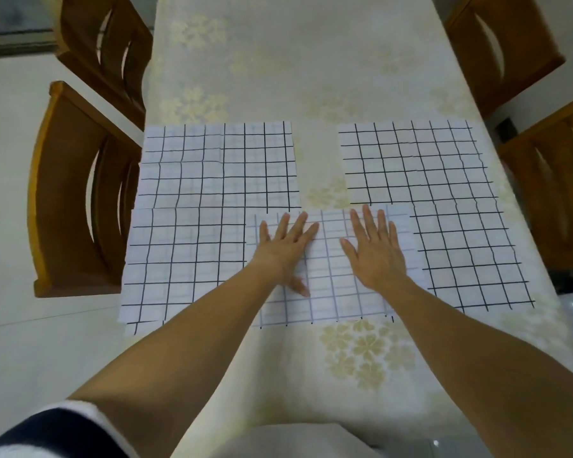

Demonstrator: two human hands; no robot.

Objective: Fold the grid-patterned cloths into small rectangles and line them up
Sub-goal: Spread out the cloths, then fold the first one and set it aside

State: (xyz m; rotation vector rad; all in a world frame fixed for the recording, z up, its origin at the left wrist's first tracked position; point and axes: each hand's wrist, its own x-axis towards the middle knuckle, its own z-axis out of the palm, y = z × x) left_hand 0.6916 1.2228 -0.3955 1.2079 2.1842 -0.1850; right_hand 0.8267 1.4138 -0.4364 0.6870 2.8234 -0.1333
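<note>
- Head view: L & R palms both flat on the centre cloth [328,292]. The left hand [286,249] has its fingers spread wide. The right hand [376,256] has straight fingers, slightly fanned. Neither pinches anything; looks like smoothing or pressing.
- Centre cloth sits at the near middle of the bench [311,77]. Its grid lines are paler than the rest, so prob. the reverse side or a turned-over layer; can't tell which. Its edges overlap the neighbours.
- 4 more grid cloths lie spread open: far-left cloth [217,166], near-left cloth [179,266], far-right cloth [411,160], near-right cloth [470,259].
- Wooden chairs [76,193] stand on both sides of the bench.
- Progress: early, approx. nothing finished. No small rectangle in sight and no row begun. Centre cloth is at most one fold in. Left to do: fold every cloth down, then line them up.
</note>
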